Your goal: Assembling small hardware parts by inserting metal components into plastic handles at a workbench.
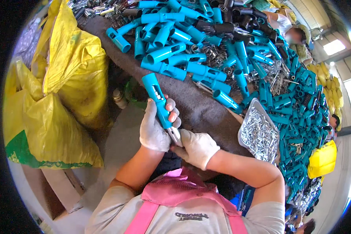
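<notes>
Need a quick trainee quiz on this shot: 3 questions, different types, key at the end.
1. Multiple choice: what colour is the tube in the left hand?
A) red
B) teal
C) black

2. True or false: the tray of small metal parts lies to the right of both hands.

3. Fill in the colour: the right hand grips a ____ piece at the tube's near end.

Key: 1. B; 2. True; 3. silver
</notes>
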Action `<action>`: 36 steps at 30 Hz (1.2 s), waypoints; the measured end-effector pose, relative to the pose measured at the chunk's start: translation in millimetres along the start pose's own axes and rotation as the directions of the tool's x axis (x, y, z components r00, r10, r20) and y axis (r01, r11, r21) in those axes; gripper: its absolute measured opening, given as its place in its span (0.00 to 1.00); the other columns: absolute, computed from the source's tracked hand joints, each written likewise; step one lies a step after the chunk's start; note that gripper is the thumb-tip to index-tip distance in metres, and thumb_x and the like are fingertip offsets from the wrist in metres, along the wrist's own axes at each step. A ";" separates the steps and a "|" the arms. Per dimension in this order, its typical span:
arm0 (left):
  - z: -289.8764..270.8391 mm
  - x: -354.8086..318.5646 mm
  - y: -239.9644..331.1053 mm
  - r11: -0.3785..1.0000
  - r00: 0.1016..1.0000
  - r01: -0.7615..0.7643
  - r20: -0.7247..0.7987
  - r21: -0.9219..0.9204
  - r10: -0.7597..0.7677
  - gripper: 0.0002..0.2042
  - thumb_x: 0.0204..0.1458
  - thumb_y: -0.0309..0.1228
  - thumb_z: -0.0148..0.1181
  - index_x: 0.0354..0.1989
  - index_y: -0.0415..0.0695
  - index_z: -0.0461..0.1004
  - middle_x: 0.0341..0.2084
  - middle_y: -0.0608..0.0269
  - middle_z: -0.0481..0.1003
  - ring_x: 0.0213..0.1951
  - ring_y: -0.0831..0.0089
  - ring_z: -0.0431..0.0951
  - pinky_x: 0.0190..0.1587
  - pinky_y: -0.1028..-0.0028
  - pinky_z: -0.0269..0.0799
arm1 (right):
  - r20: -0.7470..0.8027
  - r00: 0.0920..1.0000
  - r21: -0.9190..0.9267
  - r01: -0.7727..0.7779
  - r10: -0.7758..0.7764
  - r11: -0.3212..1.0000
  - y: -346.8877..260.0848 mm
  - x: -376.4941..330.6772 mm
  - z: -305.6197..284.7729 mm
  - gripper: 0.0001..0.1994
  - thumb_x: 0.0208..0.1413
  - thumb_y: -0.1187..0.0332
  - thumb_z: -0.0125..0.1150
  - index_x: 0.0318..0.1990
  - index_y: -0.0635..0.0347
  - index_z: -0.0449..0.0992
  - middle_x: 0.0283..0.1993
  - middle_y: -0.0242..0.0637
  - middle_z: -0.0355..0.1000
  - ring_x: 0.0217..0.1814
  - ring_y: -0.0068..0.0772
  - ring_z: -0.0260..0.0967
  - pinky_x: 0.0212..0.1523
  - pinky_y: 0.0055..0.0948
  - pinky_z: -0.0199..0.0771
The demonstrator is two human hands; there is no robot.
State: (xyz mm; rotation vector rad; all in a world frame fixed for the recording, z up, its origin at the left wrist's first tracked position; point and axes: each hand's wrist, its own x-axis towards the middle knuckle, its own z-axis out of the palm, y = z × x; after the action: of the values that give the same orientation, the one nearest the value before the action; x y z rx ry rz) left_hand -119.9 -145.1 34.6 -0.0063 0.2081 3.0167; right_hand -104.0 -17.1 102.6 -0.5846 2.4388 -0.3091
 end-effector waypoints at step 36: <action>44.2 -51.8 -79.3 -0.161 0.828 -0.275 0.149 0.948 -0.540 0.16 0.45 0.36 0.60 0.39 0.40 0.68 0.29 0.48 0.72 0.33 0.54 0.75 0.38 0.64 0.68 | -0.430 0.781 0.837 0.157 0.453 0.525 110.2 -177.1 4.1 0.16 0.61 0.55 0.47 0.44 0.58 0.69 0.29 0.30 0.67 0.20 0.15 0.63 0.16 0.15 0.59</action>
State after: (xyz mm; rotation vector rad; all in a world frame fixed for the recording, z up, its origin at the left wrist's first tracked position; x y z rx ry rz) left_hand -59.0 -67.1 68.2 0.8673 2.2053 1.5035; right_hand -11.0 163.4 150.5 0.2601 2.4333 -1.7393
